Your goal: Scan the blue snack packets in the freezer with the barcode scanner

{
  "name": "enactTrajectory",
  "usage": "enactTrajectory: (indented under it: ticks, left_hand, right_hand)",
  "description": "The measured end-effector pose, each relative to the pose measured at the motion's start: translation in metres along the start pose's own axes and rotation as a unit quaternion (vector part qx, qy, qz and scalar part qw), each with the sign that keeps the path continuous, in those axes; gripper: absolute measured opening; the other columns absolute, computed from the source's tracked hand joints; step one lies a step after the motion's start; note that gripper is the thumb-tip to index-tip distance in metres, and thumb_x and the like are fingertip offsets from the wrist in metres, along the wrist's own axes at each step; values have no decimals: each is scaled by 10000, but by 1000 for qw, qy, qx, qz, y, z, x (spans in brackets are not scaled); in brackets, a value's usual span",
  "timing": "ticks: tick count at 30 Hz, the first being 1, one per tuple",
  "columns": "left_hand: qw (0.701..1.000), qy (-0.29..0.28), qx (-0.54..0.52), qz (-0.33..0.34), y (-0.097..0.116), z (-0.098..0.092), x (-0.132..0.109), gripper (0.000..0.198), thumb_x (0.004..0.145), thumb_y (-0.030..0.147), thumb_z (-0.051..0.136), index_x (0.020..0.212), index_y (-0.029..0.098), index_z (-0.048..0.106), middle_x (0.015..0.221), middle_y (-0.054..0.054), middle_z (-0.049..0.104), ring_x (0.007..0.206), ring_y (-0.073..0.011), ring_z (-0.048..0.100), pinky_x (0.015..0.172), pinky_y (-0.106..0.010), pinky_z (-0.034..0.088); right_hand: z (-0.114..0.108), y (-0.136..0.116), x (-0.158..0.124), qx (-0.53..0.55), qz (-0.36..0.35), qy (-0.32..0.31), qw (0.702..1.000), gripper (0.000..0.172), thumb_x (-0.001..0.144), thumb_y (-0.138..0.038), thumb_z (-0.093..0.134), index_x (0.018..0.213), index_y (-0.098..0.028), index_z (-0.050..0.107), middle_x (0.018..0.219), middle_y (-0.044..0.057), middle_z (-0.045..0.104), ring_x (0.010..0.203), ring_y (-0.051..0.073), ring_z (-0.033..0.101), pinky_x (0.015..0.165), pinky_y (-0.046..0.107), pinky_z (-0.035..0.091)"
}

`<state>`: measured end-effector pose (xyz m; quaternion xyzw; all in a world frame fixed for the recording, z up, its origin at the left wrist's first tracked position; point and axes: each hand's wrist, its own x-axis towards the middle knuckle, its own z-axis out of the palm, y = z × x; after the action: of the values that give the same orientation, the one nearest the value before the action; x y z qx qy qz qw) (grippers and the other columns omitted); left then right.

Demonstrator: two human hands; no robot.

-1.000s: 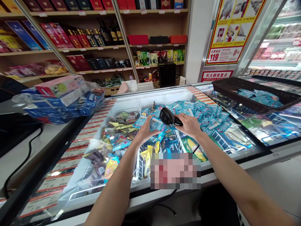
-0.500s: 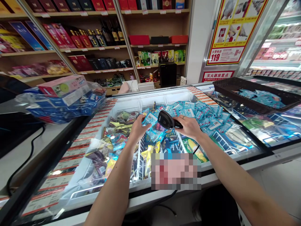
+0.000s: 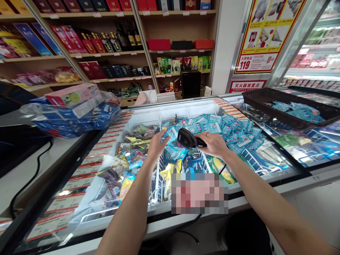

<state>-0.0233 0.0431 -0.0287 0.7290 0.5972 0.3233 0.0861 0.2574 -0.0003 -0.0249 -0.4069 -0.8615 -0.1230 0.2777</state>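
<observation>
I stand over an open chest freezer [image 3: 148, 117] full of wrapped ice creams. My right hand [image 3: 214, 144] grips a black barcode scanner [image 3: 186, 139], its head pointing left. My left hand [image 3: 156, 146] is closed on a light blue ice-cream packet [image 3: 170, 135], held just left of the scanner's head above the freezer's wire divider. A heap of the same blue packets [image 3: 225, 129] fills the freezer's right section. Mixed yellow, green and brown wrappers [image 3: 132, 156] lie in the left section.
A black basket [image 3: 289, 106] with a few blue packets rests on the freezer's glass lid at right. Boxes in a plastic bag [image 3: 74, 109] sit on the counter at left, beside a black cable [image 3: 29, 180]. Shelves of boxed goods [image 3: 106, 42] line the back wall.
My left hand has moved left and slightly down with the blue packet. The scanner in my right hand has dipped a little and followed it leftward.
</observation>
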Motion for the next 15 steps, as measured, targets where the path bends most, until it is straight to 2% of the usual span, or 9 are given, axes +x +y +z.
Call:
enactTrajectory:
  ticks: [6, 15]
  left_hand:
    - [998, 11, -59, -28, -3, -1, 1, 496, 759, 475, 523, 1155, 183, 590, 1043, -57, 658, 901, -207, 593, 827, -310, 441]
    - [993, 2, -112, -27, -1, 0, 2, 528, 742, 487, 540, 1159, 166, 594, 1057, -64, 657, 928, -214, 585, 814, -307, 442]
  right_hand:
    - [0, 0, 1, 3, -7, 8, 1000, 347, 821, -414, 536, 1108, -220, 539, 960, 36, 650, 779, 161, 608, 582, 251, 374]
    - [-1, 0, 1, 6, -11, 8, 1000, 334, 825, -408, 527, 1098, -217, 541, 951, 35, 650, 752, 151, 601, 547, 245, 362]
